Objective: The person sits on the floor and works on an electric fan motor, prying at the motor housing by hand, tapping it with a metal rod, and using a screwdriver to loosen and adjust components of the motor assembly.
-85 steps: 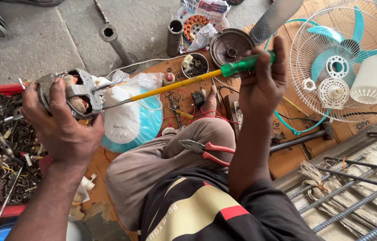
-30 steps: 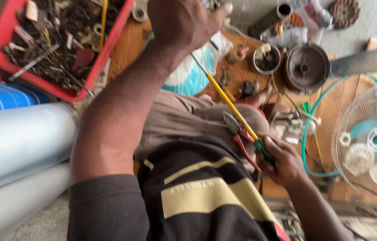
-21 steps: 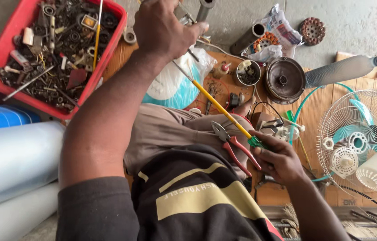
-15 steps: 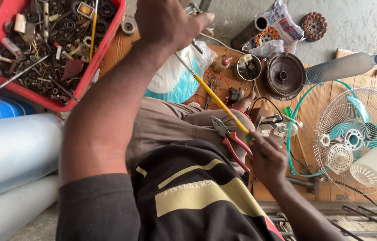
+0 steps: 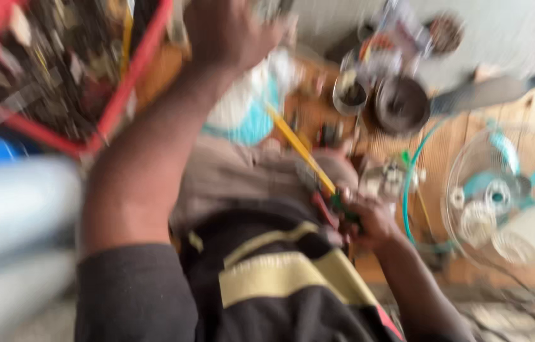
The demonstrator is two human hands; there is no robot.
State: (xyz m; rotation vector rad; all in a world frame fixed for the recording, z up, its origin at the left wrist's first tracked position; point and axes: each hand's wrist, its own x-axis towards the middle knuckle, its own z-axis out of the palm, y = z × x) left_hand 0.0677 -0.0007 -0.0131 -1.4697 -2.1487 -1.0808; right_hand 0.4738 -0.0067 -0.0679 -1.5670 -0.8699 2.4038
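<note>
The picture is badly blurred by motion. My left hand (image 5: 229, 28) is raised at the top, closed on a small metal part that the blur and the frame edge hide. My right hand (image 5: 369, 218) sits low by my lap, gripping the green handle of a long yellow-shafted screwdriver (image 5: 299, 149). The shaft slants up and left toward my left hand. Red-handled pliers (image 5: 324, 209) lie on my thigh beside my right hand.
A red crate (image 5: 115, 107) of metal scrap sits at upper left, with grey and blue pipes (image 5: 14, 209) below it. A fan with teal blades and a wire guard (image 5: 508, 190) lies at right on wood. A round motor housing (image 5: 400, 104) and a white-teal fan cover (image 5: 242, 107) lie ahead.
Over the last seconds the view swung round, putting the crate at upper left and the fan at right. My right hand drew the screwdriver handle down to my lap. The picture has gone blurred.
</note>
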